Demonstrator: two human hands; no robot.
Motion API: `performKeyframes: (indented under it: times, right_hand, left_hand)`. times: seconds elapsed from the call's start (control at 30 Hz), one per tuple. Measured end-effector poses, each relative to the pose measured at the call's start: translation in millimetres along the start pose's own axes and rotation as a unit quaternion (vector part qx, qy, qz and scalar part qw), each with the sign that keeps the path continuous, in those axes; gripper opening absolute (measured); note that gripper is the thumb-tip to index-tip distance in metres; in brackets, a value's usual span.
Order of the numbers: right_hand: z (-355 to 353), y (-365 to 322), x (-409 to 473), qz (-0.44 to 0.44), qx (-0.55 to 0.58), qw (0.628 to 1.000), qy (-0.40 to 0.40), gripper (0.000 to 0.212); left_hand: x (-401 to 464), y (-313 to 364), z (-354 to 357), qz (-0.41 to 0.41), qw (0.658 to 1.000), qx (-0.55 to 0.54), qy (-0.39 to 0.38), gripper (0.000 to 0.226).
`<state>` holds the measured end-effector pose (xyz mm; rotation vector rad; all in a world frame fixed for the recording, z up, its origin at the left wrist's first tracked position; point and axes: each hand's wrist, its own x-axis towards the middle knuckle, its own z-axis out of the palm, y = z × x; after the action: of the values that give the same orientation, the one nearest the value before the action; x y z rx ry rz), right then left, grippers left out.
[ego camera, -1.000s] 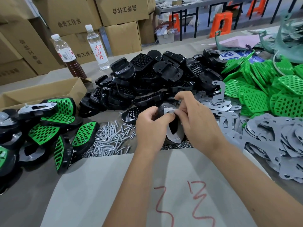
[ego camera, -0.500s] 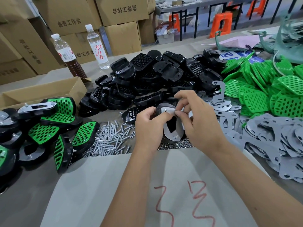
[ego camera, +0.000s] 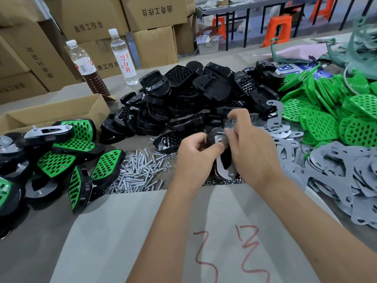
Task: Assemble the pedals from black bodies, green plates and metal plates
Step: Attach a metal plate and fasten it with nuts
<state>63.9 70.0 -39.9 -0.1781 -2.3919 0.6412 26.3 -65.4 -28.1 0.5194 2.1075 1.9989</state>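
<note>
The heap of black plastic pedal bodies (ego camera: 195,94) lies behind my hands. My left hand (ego camera: 193,158) grips a black pedal body with a grey metal plate (ego camera: 222,170) above the silver screws (ego camera: 140,170); my right hand (ego camera: 253,152) pinches its top edge.

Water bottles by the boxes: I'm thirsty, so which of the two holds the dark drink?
The left bottle, with the white cap and dark brown liquid in its lower half. The right bottle holds clear liquid and has a white label with red characters.

held black plastic pedal body (ego camera: 212,137) with grey metal plate (ego camera: 224,170): centre, tilted | black bodies heap (ego camera: 193,99): far centre | perforated green plates (ego camera: 326,119): far right | flat grey metal plates (ego camera: 336,170): right | finished green-faced pedals (ego camera: 61,160): left
</note>
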Motion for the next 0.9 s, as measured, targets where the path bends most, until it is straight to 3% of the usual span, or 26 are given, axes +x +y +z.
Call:
performKeyframes:
  times: [0.13,0.27,0.43,0.57,0.7,0.8,0.9]
  right_hand:
    - [-3.5,-1.2,-3.5,-0.019,0.05,0.998,-0.024,0.033]
    - [-3.3,-0.5,-6.6,-0.057,0.05,0.995,-0.061,0.043]
    - [1.1,-3.8,-3.7,-0.057,0.001,0.998,-0.031,0.036]
    - [2.1,-4.6,-3.4,-0.008,-0.012,1.0,0.003,0.022]
    - [-3.1,-6.9,-6.4,-0.054,0.056,0.997,-0.018,0.04]
    - [-0.3,-8.9,-6.0,-0.072,0.017,0.997,-0.033,0.049]
    - [2.8,-9.0,-3.1,-0.057,-0.036,0.998,-0.004,0.041]
  left_hand:
    - [2.0,0.2,-1.3,0.001,0.999,0.0,0.037,0.049]
    - [4.8,-5.0,-6.0,-0.019,0.999,0.004,0.05,0.03]
    - [4.3,-5.8,-4.1,-0.011,0.999,0.021,0.04,0.028]
    - [2.2,-4.0,0.0,-0.005,0.999,0.015,0.032,0.035]
    - [3.3,-3.5,-3.4,-0.015,0.999,0.007,0.052,0.03]
    - [3.9,-3.9,-5.3,-0.023,0.998,0.01,0.05,0.026]
    - [1.5,-0.2,-3.5,-0.021,0.999,0.01,0.043,0.036]
